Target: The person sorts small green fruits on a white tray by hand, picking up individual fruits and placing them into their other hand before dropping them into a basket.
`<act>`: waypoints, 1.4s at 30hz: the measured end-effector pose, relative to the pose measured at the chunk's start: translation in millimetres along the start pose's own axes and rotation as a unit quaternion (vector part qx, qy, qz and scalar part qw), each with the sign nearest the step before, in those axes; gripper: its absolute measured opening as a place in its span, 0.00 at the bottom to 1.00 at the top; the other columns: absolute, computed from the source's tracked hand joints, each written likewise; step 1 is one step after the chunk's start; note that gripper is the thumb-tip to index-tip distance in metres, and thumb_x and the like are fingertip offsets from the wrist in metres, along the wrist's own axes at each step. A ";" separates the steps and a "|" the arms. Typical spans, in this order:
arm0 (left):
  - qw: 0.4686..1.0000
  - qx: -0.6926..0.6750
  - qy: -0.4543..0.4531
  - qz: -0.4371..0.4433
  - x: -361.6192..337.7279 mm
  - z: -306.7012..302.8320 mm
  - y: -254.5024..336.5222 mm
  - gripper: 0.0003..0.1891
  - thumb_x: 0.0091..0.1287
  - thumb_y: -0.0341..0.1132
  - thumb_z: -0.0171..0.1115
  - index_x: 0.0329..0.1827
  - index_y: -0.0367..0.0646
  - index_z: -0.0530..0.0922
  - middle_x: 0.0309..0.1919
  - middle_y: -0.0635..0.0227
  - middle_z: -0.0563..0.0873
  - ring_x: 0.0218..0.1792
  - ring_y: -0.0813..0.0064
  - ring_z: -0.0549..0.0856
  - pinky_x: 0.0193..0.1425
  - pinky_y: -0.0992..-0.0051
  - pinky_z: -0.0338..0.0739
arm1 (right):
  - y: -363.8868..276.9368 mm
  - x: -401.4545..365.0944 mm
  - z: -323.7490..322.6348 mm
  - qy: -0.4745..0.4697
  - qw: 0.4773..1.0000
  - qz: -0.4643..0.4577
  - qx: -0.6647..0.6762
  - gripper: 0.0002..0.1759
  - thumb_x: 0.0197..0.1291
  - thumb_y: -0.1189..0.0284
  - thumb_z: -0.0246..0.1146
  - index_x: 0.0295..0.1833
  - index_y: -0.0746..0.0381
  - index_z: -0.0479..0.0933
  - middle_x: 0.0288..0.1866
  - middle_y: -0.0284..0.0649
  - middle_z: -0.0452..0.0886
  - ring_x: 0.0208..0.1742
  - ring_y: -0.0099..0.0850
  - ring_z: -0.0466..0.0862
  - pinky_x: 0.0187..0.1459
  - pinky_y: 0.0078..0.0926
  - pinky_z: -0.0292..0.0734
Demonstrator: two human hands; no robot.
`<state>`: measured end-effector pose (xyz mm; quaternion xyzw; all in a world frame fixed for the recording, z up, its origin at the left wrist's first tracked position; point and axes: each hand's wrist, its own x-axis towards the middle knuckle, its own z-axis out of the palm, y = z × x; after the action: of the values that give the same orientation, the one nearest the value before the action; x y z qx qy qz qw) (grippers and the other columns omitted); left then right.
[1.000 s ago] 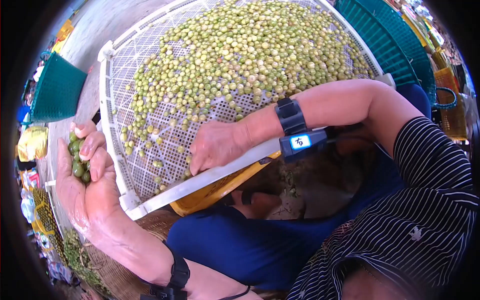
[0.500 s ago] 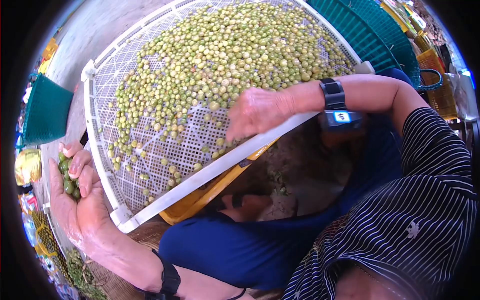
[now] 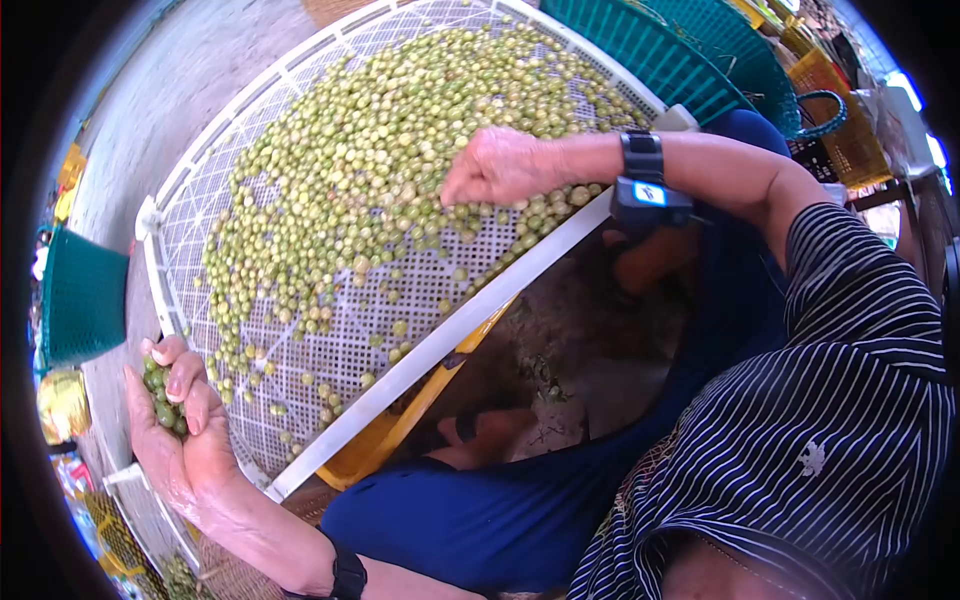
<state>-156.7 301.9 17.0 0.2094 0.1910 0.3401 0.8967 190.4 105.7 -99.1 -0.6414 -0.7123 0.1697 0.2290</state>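
A white mesh tray (image 3: pixel 375 405) holds a broad spread of small round yellow-green fruits (image 3: pixel 390 130). My right hand (image 3: pixel 505 165) reaches over the near side of the pile, its fingers curled down against the fruits. Whatever those fingertips pinch is hidden beneath them. Beyond the tray's left corner, my left hand (image 3: pixel 185 425) is closed palm-up around several darker green fruits (image 3: pixel 160 395). These look wet and show between thumb and fingers.
Under the tray's near edge sits a yellow crate (image 3: pixel 365 450). A teal basket (image 3: pixel 85 295) stands on the left floor, and another teal basket (image 3: pixel 650 50) is behind the tray at the right. My blue-trousered knee (image 3: pixel 400 525) is close to the tray's near left corner.
My right hand has moved from the sparse near edge of the tray further in among the fruits. My left hand keeps its handful. The whole view has shifted somewhat.
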 end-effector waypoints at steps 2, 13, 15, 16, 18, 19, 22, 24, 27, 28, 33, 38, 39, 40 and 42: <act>1.000 0.003 0.010 -0.008 4.1 2.4 -8.2 0.13 0.72 0.37 0.46 0.48 0.34 0.64 0.36 0.58 0.67 0.30 0.73 0.67 0.15 0.82 0.55 | 4.5 1.1 -24.7 0.028 0.999 0.041 -0.001 0.11 0.52 0.72 0.58 0.41 0.59 0.81 0.32 0.44 0.83 0.32 0.38 0.83 0.33 0.33 0.77; 0.984 0.156 0.016 -0.079 21.0 31.1 -91.8 0.12 0.72 0.39 0.47 0.41 0.39 0.70 0.31 0.59 0.74 0.25 0.74 0.72 0.10 0.85 0.56 | 49.9 -10.0 -34.9 0.021 0.942 0.273 -0.191 0.10 0.37 0.77 0.54 0.29 0.67 0.77 0.23 0.49 0.78 0.25 0.39 0.80 0.24 0.41 0.73; 0.983 0.160 0.034 -0.085 22.1 34.6 -99.9 0.11 0.72 0.40 0.47 0.41 0.39 0.70 0.30 0.59 0.74 0.24 0.74 0.71 0.10 0.85 0.57 | 38.5 -6.0 -20.4 0.068 0.954 0.203 -0.210 0.10 0.36 0.79 0.53 0.27 0.66 0.77 0.19 0.45 0.75 0.21 0.34 0.75 0.20 0.38 0.70; 0.984 0.155 0.034 -0.079 22.4 34.3 -99.7 0.12 0.72 0.40 0.47 0.41 0.39 0.70 0.30 0.59 0.74 0.24 0.74 0.71 0.11 0.84 0.58 | 29.1 -0.3 -13.2 0.112 0.957 0.130 -0.232 0.11 0.34 0.80 0.51 0.26 0.64 0.77 0.16 0.41 0.71 0.16 0.29 0.71 0.16 0.34 0.66; 0.986 0.151 0.027 -0.066 22.5 30.7 -93.9 0.13 0.72 0.42 0.47 0.41 0.39 0.70 0.31 0.59 0.74 0.24 0.74 0.71 0.11 0.83 0.58 | -0.3 14.9 -9.7 0.089 0.971 0.117 -0.191 0.08 0.38 0.80 0.51 0.26 0.63 0.75 0.14 0.42 0.70 0.17 0.33 0.73 0.17 0.36 0.66; 0.986 0.154 0.033 -0.062 22.5 28.5 -91.2 0.13 0.72 0.42 0.47 0.41 0.39 0.70 0.31 0.59 0.74 0.24 0.74 0.71 0.11 0.83 0.58 | -13.8 22.1 -8.1 0.061 0.979 0.110 -0.158 0.05 0.43 0.80 0.51 0.25 0.62 0.73 0.13 0.44 0.70 0.17 0.37 0.75 0.17 0.38 0.65; 0.989 0.133 0.032 -0.053 21.8 28.0 -89.2 0.13 0.72 0.41 0.48 0.40 0.39 0.70 0.30 0.58 0.74 0.24 0.72 0.71 0.12 0.83 0.58 | -29.3 53.8 20.3 0.062 0.993 0.016 -0.102 0.03 0.42 0.77 0.54 0.23 0.63 0.74 0.14 0.46 0.71 0.17 0.43 0.74 0.18 0.42 0.66; 0.987 0.145 0.045 -0.053 22.8 27.3 -91.6 0.12 0.71 0.41 0.49 0.40 0.39 0.70 0.30 0.58 0.74 0.24 0.72 0.71 0.12 0.83 0.58 | -36.2 73.3 40.7 0.064 0.995 -0.034 -0.064 0.03 0.41 0.77 0.55 0.22 0.64 0.74 0.14 0.46 0.72 0.18 0.44 0.74 0.19 0.43 0.67; 0.983 0.162 0.067 -0.055 22.6 27.9 -92.9 0.10 0.70 0.38 0.51 0.40 0.39 0.71 0.29 0.57 0.75 0.23 0.71 0.72 0.13 0.83 0.58 | -49.5 89.9 56.1 0.088 0.991 -0.089 -0.038 0.04 0.40 0.76 0.57 0.21 0.62 0.77 0.17 0.45 0.75 0.20 0.45 0.77 0.19 0.43 0.68; 0.983 0.162 0.067 -0.060 22.7 27.7 -91.6 0.10 0.70 0.38 0.52 0.41 0.39 0.71 0.29 0.57 0.75 0.23 0.72 0.72 0.13 0.83 0.58 | -53.9 93.3 56.1 0.057 0.992 -0.061 -0.094 0.04 0.41 0.76 0.57 0.23 0.62 0.78 0.18 0.46 0.77 0.21 0.46 0.78 0.21 0.43 0.69; 0.980 0.179 0.068 -0.050 22.5 29.3 -89.3 0.10 0.69 0.37 0.53 0.41 0.39 0.72 0.28 0.60 0.76 0.22 0.73 0.72 0.13 0.84 0.58 | -65.4 94.7 50.1 -0.038 0.975 -0.076 -0.207 0.06 0.40 0.77 0.58 0.25 0.67 0.78 0.23 0.51 0.79 0.24 0.46 0.81 0.25 0.41 0.76; 0.984 0.161 0.038 -0.065 22.7 29.9 -95.2 0.17 0.71 0.44 0.49 0.41 0.36 0.71 0.29 0.59 0.76 0.23 0.72 0.73 0.14 0.82 0.58 | -48.6 86.7 29.9 -0.031 0.986 0.070 0.149 0.06 0.50 0.79 0.55 0.30 0.69 0.78 0.27 0.47 0.81 0.23 0.35 0.82 0.22 0.30 0.77; 0.984 0.162 0.036 -0.061 20.8 31.6 -97.2 0.17 0.71 0.44 0.49 0.41 0.36 0.71 0.29 0.59 0.76 0.23 0.72 0.73 0.14 0.82 0.58 | -47.6 79.9 23.9 -0.018 0.892 0.131 0.431 0.08 0.55 0.79 0.54 0.33 0.70 0.77 0.28 0.45 0.81 0.24 0.30 0.82 0.23 0.26 0.79; 0.984 0.167 0.039 -0.054 19.9 33.9 -99.9 0.18 0.71 0.45 0.46 0.43 0.36 0.70 0.31 0.57 0.75 0.25 0.71 0.72 0.14 0.82 0.58 | -48.8 72.0 23.1 -0.019 0.836 0.127 0.533 0.09 0.58 0.78 0.53 0.37 0.71 0.76 0.31 0.44 0.81 0.26 0.28 0.82 0.24 0.23 0.79; 0.985 0.163 0.026 -0.052 23.6 29.7 -101.9 0.23 0.72 0.50 0.41 0.46 0.34 0.68 0.34 0.53 0.74 0.28 0.66 0.72 0.15 0.80 0.60 | -52.9 61.9 33.3 -0.025 0.717 0.113 0.687 0.11 0.62 0.75 0.52 0.42 0.72 0.74 0.37 0.46 0.80 0.31 0.29 0.82 0.31 0.23 0.82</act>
<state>-71.9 241.6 -14.3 0.3338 0.2780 0.2631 0.8615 123.6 162.5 -92.0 -0.3793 -0.3273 0.6532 0.5678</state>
